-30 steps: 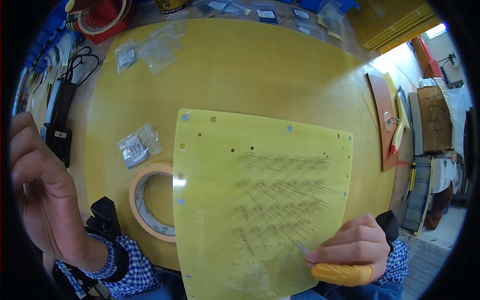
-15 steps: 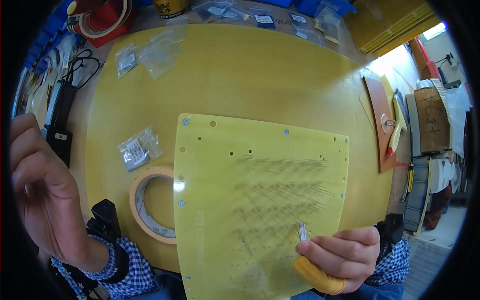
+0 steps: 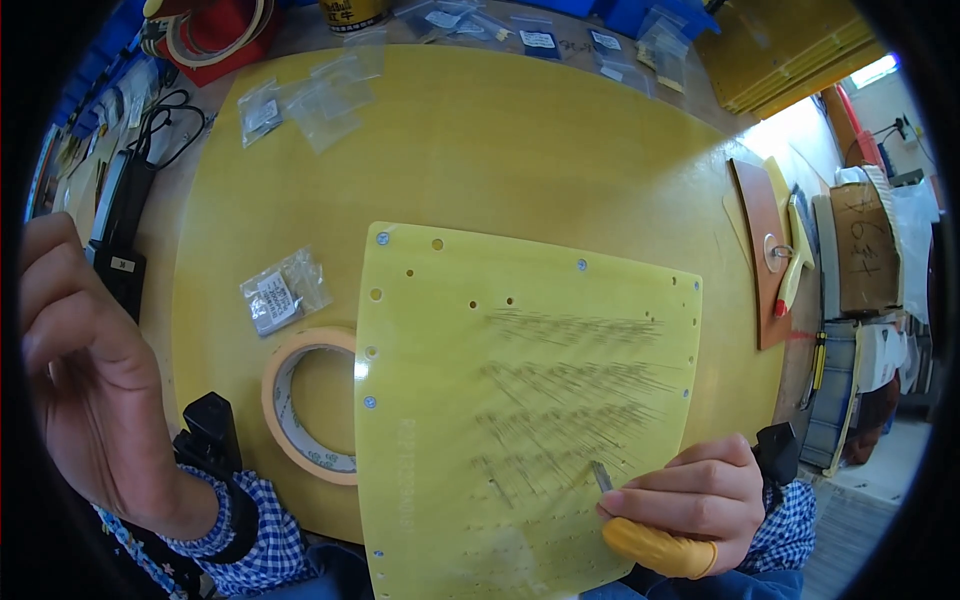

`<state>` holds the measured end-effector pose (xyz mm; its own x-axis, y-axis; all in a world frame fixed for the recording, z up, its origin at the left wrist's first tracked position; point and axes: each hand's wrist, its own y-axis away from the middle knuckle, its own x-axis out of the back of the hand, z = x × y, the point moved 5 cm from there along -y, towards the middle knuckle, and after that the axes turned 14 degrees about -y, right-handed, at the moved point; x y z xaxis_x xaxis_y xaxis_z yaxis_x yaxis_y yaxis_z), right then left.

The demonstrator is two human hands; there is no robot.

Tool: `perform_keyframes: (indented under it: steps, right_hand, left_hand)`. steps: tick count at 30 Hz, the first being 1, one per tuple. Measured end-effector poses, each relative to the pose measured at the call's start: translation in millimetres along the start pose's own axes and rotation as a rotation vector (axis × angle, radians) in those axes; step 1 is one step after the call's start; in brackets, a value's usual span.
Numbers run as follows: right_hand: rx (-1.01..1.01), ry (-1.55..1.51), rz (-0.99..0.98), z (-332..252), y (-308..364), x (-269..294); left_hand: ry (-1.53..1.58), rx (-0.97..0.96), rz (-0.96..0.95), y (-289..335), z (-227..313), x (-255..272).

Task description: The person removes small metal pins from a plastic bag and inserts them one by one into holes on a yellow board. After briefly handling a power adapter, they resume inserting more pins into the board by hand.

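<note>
My right hand [image 3: 695, 505] is closed at the lower right of a yellow board [image 3: 430, 350]. Its fingers pinch a small bundle of thin silvery pins [image 3: 601, 476], and a yellow finger cot [image 3: 658, 548] covers one finger. The pins' tips lie over the board. Rows of fine metal wires [image 3: 570, 375] stand out of the board at a slant, with lines of small holes below them. Screws and larger holes run along its edges. At the far left, my left hand [image 3: 95, 370] is raised with curled fingers; the dark picture rim hides the fingertips and anything in them.
Partly under the board's left edge lies a roll of masking tape [image 3: 285, 440]. A small labelled plastic bag [image 3: 275, 300] is behind it. Further back are clear bags [image 3: 325, 100]. On the right are a brown panel [image 3: 755, 250] and a yellow-handled tool [image 3: 797, 260].
The board appears slightly further right. My right hand has shifted slightly right and down, and the pins now tilt more. My left hand stays raised.
</note>
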<state>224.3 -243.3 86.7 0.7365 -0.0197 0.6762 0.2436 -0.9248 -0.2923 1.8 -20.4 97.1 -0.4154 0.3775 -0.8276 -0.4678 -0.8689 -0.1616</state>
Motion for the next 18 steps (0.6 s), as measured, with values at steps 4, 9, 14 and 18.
perform_keyframes:
  steps: [4, 9, 14, 18]
  right_hand:
    - [0.188, 0.162, -0.035, 0, 2, -6]
    - [0.242, 0.313, -0.002, -1, 4, -13]
    - [0.32, 0.372, 0.079, -4, 3, -13]
    - [0.273, 0.37, 0.017, -4, 3, -14]
  left_hand:
    - [0.005, 0.004, -0.006, -3, -7, 6]
    - [0.012, 0.017, -0.03, -5, -9, 5]
    - [0.008, 0.013, -0.005, -1, -2, 4]
    - [0.0, 0.007, 0.003, -3, -4, 6]
